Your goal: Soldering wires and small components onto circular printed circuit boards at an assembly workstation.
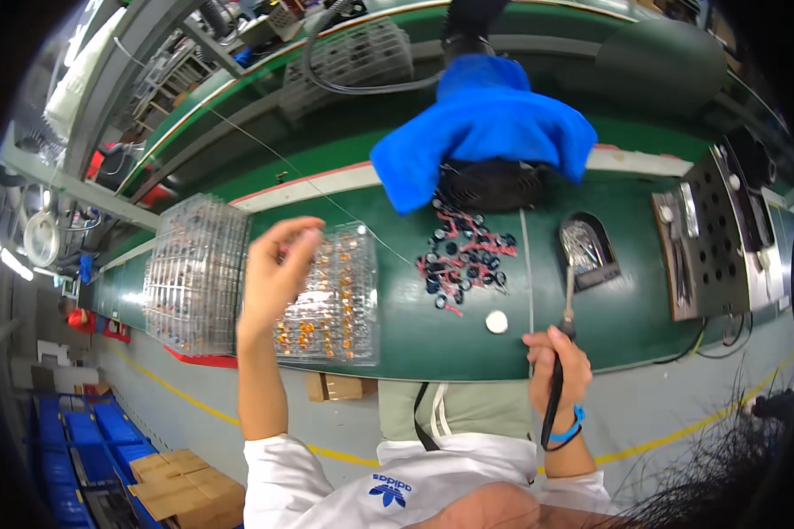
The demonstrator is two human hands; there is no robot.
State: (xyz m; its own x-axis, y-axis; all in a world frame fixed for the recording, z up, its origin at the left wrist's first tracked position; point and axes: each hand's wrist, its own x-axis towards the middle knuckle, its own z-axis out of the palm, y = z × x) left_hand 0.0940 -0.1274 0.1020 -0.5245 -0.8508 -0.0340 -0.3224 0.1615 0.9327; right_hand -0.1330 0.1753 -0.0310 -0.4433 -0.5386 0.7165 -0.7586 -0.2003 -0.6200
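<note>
My left hand [278,275] is raised over a clear plastic tray [372,291] that holds rows of small orange and metallic parts. Its fingers curl toward the thumb, with a hint of red between them; what they hold is too small to tell. In my right hand [563,366] is a soldering iron [568,309], its tip pointing away from me over the near edge of a black scoop-shaped tray [602,275] of silvery bits. Small round black parts with red wires [459,256] lie piled between my hands. A round white piece [497,322] sits nearer to me.
Stacked clear trays [194,273] stand at the left. A blue cloth [485,115] drapes over a black fan [492,185] behind the pile. A thin wire [326,197] slants down to the bench. At the right stands a perforated metal box [710,238]. Cardboard boxes [185,485] are lower left.
</note>
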